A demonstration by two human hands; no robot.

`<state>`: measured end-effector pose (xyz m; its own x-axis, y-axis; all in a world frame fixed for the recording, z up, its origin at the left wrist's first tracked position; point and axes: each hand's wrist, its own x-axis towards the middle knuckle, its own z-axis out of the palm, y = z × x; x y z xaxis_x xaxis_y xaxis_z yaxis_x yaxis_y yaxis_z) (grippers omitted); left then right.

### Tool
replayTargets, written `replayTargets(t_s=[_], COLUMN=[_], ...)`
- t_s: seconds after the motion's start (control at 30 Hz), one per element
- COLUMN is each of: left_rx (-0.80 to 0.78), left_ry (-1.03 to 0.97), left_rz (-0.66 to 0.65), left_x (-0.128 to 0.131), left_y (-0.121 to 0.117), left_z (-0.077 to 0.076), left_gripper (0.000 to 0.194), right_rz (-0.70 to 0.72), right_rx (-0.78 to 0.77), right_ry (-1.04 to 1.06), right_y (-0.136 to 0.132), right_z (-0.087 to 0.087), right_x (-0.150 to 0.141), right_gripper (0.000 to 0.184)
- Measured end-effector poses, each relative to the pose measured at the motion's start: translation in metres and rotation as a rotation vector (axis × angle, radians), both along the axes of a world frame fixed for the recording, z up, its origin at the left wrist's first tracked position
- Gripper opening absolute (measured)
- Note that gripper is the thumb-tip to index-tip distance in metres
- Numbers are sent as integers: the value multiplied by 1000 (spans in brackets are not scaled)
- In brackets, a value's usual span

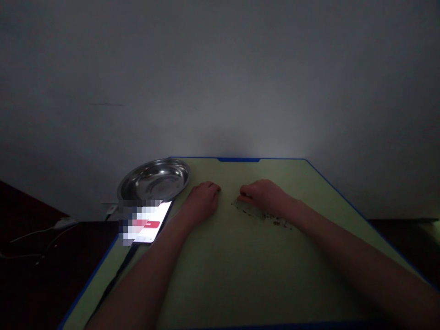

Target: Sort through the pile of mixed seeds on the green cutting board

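My right hand is closed, thumb against curled fingers, at a see-through piece that looks like a clear bag or case. It seems to grip the near-left part of this, though the fingertips are partly hidden. Small dark bits lie along the clear piece and beside it, under my right wrist; they are too small to name. Across a short gap, my left hand rests on the tabletop with its fingers curled in, and nothing shows in it. Its palm side is hidden.
A light green table with blue edging stands against a grey wall. At the back left is a shiny metal basin. A lit phone, partly pixelated, lies before it by a dark strap. White cables lie further left.
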<state>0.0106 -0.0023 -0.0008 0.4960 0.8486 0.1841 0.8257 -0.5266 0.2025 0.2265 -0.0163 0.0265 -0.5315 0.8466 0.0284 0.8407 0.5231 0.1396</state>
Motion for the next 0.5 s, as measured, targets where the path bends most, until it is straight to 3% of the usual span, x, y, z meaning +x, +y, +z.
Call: replayTargets(t_s=[0.27, 0.5], left_rx=[-46, -45], left_ry=[-33, -60], left_rz=[24, 27], left_x=[-1, -4], left_y=[0, 2], left_z=[2, -2], left_gripper=[32, 39], right_rz=[65, -42], right_rx=[-20, 67], right_ry=[20, 22], right_y=[-15, 20], right_z=[6, 6], right_x=[2, 1], right_gripper=[33, 43])
